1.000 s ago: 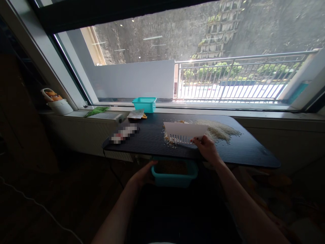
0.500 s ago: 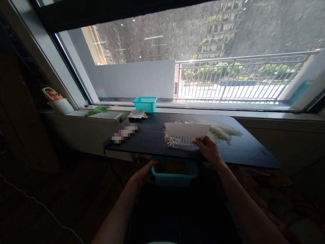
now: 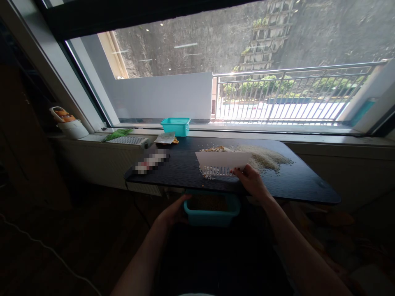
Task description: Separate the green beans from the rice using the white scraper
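Card: a white, flat card with a slotted lower edge, gripped at its right end between thumb and fingers by the right hand; held tilted over the black wood-grain tabletop. Compared with half a second ago, it is shifted slightly leftward.

Kernels: small yellow kernels, now more exposed behind the card's far edge. A single small yellowish piece is newly seen apart, near the tabletop's near edge; a raking stroke is suggested, with loose pieces being brought toward that edge.

Grains: a spread of pale, rice-like grains, right of the card, apparently unchanged.

Tub: a turquoise rectangular plastic tub with brownish granular contents, unmoved below the near edge; its left side is held by the left hand, the lower fingers being lost in shadow. Placement for catching pieces is judged suitable.
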### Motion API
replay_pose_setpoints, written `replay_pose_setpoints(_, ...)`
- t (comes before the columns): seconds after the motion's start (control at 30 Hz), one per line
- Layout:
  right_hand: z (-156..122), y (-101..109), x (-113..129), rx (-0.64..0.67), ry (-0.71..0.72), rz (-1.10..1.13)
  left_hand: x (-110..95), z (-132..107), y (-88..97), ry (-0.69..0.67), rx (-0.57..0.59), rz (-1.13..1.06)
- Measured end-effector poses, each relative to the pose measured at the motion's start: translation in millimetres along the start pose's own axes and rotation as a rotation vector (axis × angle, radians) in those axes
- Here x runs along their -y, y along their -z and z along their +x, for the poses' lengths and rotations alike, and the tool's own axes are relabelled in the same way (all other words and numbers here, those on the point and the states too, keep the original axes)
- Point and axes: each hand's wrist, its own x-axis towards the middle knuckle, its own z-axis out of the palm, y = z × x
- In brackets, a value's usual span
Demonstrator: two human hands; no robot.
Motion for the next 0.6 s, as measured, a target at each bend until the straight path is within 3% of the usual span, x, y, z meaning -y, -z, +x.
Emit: replay_pose_setpoints(0.6,-0.5,-0.3,-2.8,0.024,0.040,-0.020,2.1,3.2,4.7,0.003,0.026,-0.002)
